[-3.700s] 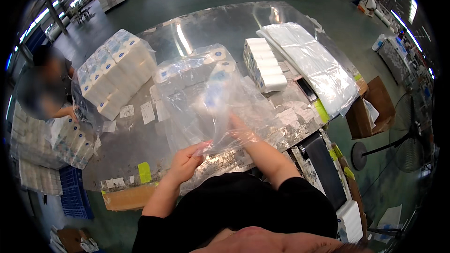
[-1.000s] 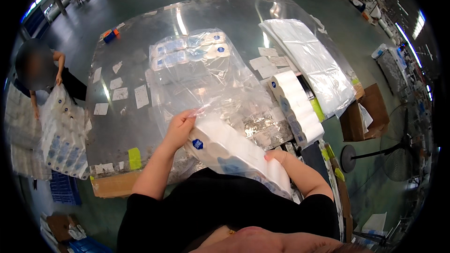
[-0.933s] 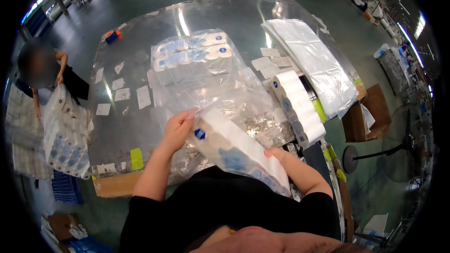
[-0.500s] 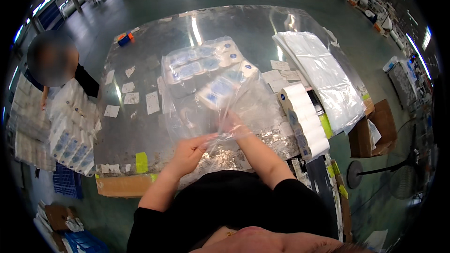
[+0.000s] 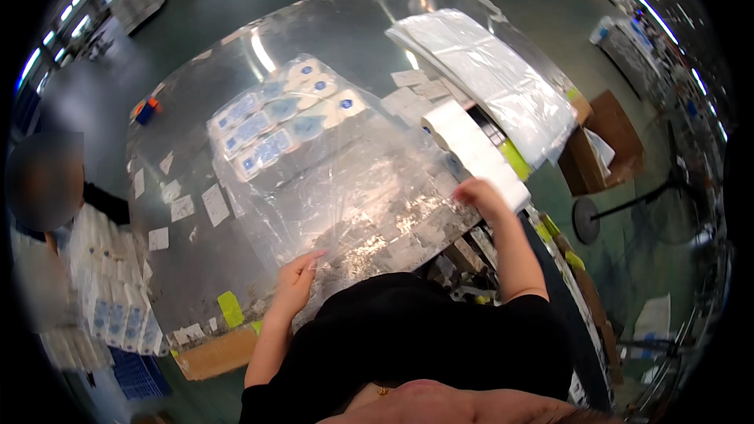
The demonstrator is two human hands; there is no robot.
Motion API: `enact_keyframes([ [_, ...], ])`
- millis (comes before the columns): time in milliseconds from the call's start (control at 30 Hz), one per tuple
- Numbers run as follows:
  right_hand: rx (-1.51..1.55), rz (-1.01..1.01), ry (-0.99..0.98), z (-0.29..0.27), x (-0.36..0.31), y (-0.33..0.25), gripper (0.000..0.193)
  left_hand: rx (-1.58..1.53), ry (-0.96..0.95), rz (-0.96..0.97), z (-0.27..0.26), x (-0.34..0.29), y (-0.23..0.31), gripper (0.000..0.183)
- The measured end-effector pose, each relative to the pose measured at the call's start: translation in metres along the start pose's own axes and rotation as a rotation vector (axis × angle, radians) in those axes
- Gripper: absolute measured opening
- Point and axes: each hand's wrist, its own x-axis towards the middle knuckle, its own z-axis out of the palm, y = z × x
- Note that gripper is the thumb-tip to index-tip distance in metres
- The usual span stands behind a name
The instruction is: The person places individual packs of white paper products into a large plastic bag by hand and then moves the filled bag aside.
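Several paper-roll packs, white with blue print point(image 5: 275, 114), lie side by side inside a large clear plastic bag point(image 5: 330, 180) on the table. The bag's loose mouth spreads toward me. At its near edge my left hand point(image 5: 293, 284) is closed, pinching the film between thumb and fingers. My right hand point(image 5: 483, 198) is off the bag, beside the near end of another row of white paper rolls point(image 5: 475, 149). Its fingers are slightly blurred and look apart; whether they touch the rolls I cannot tell.
Flat clear bags point(image 5: 495, 71) are stacked at the right of the metal table point(image 5: 188, 86). An orange-and-blue tape dispenser point(image 5: 146, 110) sits far left. A person stands at the left by stacked roll packs point(image 5: 118, 298). A cardboard box point(image 5: 605, 149) and a fan stand right.
My right hand has left the bag and moved right to the row of rolls. The pack that stood askew in the bag now lies in line with the others. My view has shifted.
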Motion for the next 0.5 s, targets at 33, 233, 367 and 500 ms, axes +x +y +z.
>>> enact_keyframes([
  [33,0.163,-0.029,0.278,-0.033,-0.010,-0.001,0.021,-0.032,0.014,0.007,0.002,0.002,-0.009,0.027],
  [233,-0.170,0.083,0.861,-0.130,-0.038,0.089,0.025,-0.090,-0.010,0.034,0.007,0.016,-0.010,0.025],
  [367,-0.324,0.069,0.843,-0.070,-0.034,0.107,0.025,-0.110,-0.018,0.063,0.006,0.015,-0.014,0.025],
  [500,-0.147,-0.007,1.007,-0.042,-0.040,0.095,0.061,-0.133,-0.050,0.041,0.007,0.015,-0.011,0.025],
])
